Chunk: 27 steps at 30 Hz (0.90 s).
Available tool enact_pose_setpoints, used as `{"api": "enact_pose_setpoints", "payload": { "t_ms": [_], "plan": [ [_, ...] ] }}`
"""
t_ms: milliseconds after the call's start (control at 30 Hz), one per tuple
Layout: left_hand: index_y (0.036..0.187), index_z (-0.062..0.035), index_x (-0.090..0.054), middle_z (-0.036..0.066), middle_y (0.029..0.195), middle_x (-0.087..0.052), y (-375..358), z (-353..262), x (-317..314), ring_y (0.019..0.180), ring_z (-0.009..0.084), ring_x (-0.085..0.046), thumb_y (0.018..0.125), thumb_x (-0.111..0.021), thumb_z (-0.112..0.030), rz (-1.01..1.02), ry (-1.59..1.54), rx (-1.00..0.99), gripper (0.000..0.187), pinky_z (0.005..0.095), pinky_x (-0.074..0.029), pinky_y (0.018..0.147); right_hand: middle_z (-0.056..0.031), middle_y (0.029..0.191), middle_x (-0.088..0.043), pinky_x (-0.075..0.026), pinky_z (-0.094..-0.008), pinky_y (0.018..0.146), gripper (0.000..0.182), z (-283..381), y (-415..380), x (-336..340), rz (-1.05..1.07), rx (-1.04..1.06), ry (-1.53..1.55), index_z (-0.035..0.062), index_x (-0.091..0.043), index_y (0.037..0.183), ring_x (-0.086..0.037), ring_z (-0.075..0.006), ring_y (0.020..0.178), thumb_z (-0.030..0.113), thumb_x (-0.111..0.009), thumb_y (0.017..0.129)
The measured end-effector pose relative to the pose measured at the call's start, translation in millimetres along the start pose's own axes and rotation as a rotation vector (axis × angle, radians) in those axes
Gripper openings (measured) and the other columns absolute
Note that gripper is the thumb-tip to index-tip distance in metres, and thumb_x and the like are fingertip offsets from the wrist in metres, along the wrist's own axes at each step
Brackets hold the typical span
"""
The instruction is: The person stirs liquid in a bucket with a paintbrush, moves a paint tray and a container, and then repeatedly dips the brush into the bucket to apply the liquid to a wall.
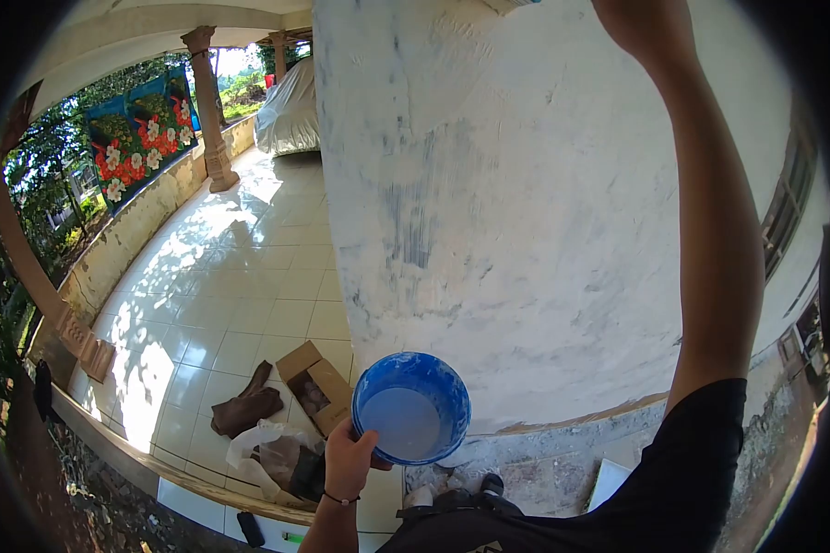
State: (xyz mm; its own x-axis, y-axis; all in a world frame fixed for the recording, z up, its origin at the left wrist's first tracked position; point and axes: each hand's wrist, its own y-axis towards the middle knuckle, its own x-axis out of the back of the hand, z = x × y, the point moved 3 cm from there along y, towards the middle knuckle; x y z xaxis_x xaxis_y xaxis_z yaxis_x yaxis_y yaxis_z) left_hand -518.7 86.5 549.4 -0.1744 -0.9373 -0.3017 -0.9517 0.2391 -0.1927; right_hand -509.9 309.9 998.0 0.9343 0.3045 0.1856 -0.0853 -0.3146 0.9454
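My left hand [349, 463] grips the near left rim of a blue bucket [458, 405], its thumb over the edge. Whitish liquid paint [401, 424] fills the bottom, and dried smears cover the inner wall. My right arm reaches up along a white wall [544, 212]; only part of my right hand [646, 23] shows, with its fingers beyond the top edge of the view. Left of that hand, at the very top, the edge of what looks like a paintbrush [510, 5] meets the wall; whether my fingers hold it is hidden. Grey patches show through the wall's streaky white coat.
On the tiled floor [240, 313] lie an open cardboard box [315, 382], a brown cloth-like item [249, 404] and a plastic bag [272, 456]. A low ledge [194, 479] runs along the front. Farther back stand a pillar [212, 120] and a covered vehicle [289, 111].
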Motion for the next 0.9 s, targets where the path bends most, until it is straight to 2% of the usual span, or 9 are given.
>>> {"api": "enact_pose_setpoints", "payload": {
  "t_ms": [67, 133, 200, 300, 467, 700, 800, 833, 900],
  "plan": [
    [0.102, 0.0111, -0.056, 0.015, 0.082, -0.065, -0.5, 1.6, -0.1, 0.053, 0.019, -0.064, 0.081, -0.052, -0.005, -0.01, 0.03, 0.005, 0.026, 0.0268, -0.056, 0.044, -0.0081, 0.089, -0.066, -0.056, -0.027, 0.07, 0.023, -19.1, -45.0, -29.1, -0.041, 0.453, -0.308, 0.0073, -0.065, 0.1, -0.068, -0.0231, 0.072, 0.022, -0.071, 0.083],
    [0.103, 0.0118, -0.055, 0.016, 0.084, -0.065, -1.5, 1.4, -1.7, 0.055, 0.0198, -0.065, 0.08, -0.051, -0.004, -0.005, 0.064, 0.018, 0.028, 0.026, -0.057, 0.044, -0.0034, 0.083, -0.059, -0.055, -0.0269, 0.061, 0.023, 7.7, -98.9, -64.8, -0.006, 0.625, -0.232, 0.0092, -0.063, 0.09, -0.061, -0.0174, 0.076, 0.012, -0.076, 0.071],
    [0.105, 0.0125, -0.055, 0.017, 0.087, -0.064, -2.7, 4.5, -4.1, 0.058, 0.0205, -0.066, 0.079, -0.05, -0.003, 0.007, 0.098, 0.033, 0.031, 0.0253, -0.057, 0.044, -0.002, 0.081, -0.055, -0.056, -0.0233, 0.062, 0.015, 22.6, -153.4, -88.9, 0.033, 0.655, -0.227, 0.01, -0.058, 0.084, -0.061, -0.0168, 0.082, 0.011, -0.068, 0.072],
    [0.105, 0.0129, -0.054, 0.017, 0.087, -0.064, -2.5, 11.1, -2.8, 0.058, 0.0208, -0.066, 0.079, -0.05, -0.003, 0.01, 0.104, 0.043, 0.031, 0.0254, -0.057, 0.044, -0.006, 0.079, -0.055, -0.057, -0.0255, 0.067, 0.016, 40.7, -213.7, -112.6, 0.021, 0.772, -0.233, 0.0052, -0.059, 0.085, -0.061, -0.0233, 0.082, 0.005, -0.068, 0.072],
    [0.106, 0.0134, -0.053, 0.017, 0.088, -0.064, -5.0, 20.6, -2.5, 0.058, 0.0206, -0.066, 0.079, -0.05, -0.003, 0.028, 0.11, 0.092, 0.032, 0.0255, -0.057, 0.044, -0.0067, 0.082, -0.056, -0.058, -0.0246, 0.072, 0.023, 67.8, -242.3, -107.5, 0.126, 0.791, -0.184, 0.0071, -0.061, 0.09, -0.062, -0.021, 0.081, 0.006, -0.072, 0.07],
    [0.107, 0.0129, -0.053, 0.017, 0.088, -0.064, -2.2, 33.5, 3.7, 0.058, 0.0208, -0.066, 0.08, -0.05, -0.004, 0.039, 0.105, 0.1, 0.033, 0.0267, -0.057, 0.046, -0.0066, 0.079, -0.06, -0.051, -0.0271, 0.057, 0.013, 41.9, -110.4, -78.4, 0.321, 0.223, 0.291, 0.0056, -0.062, 0.088, -0.061, -0.017, 0.066, 0.006, -0.071, 0.078],
    [0.107, 0.0127, -0.053, 0.017, 0.088, -0.064, -3.2, 34.7, 2.3, 0.058, 0.0208, -0.066, 0.079, -0.05, -0.004, 0.037, 0.101, 0.111, 0.033, 0.0271, -0.057, 0.046, -0.0103, 0.077, -0.068, -0.052, -0.031, 0.065, 0.007, 13.9, -29.7, -84.4, 0.371, -0.04, 0.144, 0.0076, -0.066, 0.087, -0.064, -0.0232, 0.064, 0.012, -0.069, 0.082],
    [0.107, 0.0128, -0.054, 0.017, 0.087, -0.064, -4.5, 32.0, 1.5, 0.057, 0.0207, -0.066, 0.079, -0.05, -0.004, 0.026, 0.093, 0.112, 0.033, 0.027, -0.057, 0.046, -0.0083, 0.075, -0.064, -0.048, -0.0313, 0.06, 0.019, 16.4, 6.5, -64.9, 0.623, -0.276, 0.031, 0.0019, -0.062, 0.086, -0.06, -0.0161, 0.067, 0.02, -0.066, 0.087],
    [0.107, 0.0129, -0.054, 0.017, 0.087, -0.064, -4.6, 30.3, 3.0, 0.057, 0.0206, -0.065, 0.079, -0.05, -0.004, 0.012, 0.086, 0.113, 0.033, 0.0268, -0.057, 0.046, -0.0085, 0.074, -0.064, -0.048, -0.032, 0.061, 0.023, 10.0, 37.0, -56.8, 0.505, -0.286, 0.037, 0.0007, -0.063, 0.086, -0.06, -0.0169, 0.064, 0.024, -0.067, 0.086]
  ]
}}
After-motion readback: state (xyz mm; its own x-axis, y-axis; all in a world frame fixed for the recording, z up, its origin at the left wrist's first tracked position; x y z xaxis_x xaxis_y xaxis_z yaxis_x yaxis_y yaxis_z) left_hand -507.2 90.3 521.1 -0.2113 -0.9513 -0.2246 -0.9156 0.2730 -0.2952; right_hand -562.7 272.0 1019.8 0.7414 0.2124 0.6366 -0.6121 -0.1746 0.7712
